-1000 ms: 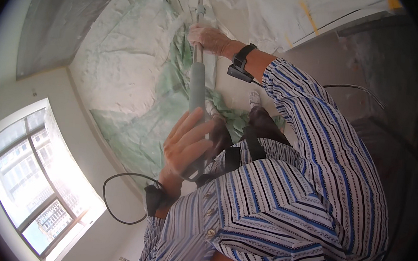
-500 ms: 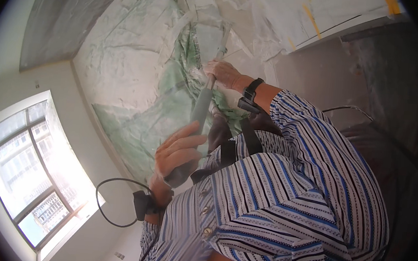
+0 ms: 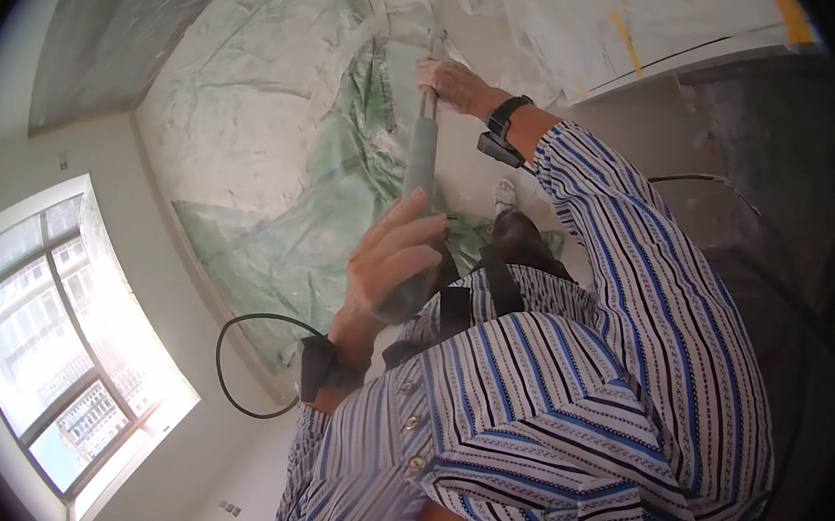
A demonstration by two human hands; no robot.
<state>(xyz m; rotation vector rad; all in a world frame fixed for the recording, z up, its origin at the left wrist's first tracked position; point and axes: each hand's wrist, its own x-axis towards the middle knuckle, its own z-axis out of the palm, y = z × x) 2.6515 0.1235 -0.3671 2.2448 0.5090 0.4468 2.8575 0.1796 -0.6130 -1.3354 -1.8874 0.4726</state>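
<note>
A long pole with a thick grey-green grip [image 3: 422, 150] runs away from my body toward the top of the view. My left hand [image 3: 393, 258] is around its near end, the fingers fairly straight and slanting across the grip; a dark part shows below the palm. Farther along, my right hand [image 3: 452, 85] is closed around the thin, pale shaft just beyond the grip. What is fixed to the pole's far end cannot be made out.
Dusty green and whitish sheeting [image 3: 295, 178] lies crumpled on the floor. To the left is a bright window [image 3: 58, 336] in a pale wall. Taped plastic film [image 3: 640, 41] covers something at upper right. A cable [image 3: 707, 178] trails near my right arm.
Both hands have moved farther away from my body with the pole, and the left has also shifted right. The pole stands straighter in the view. My foot has come into sight.
</note>
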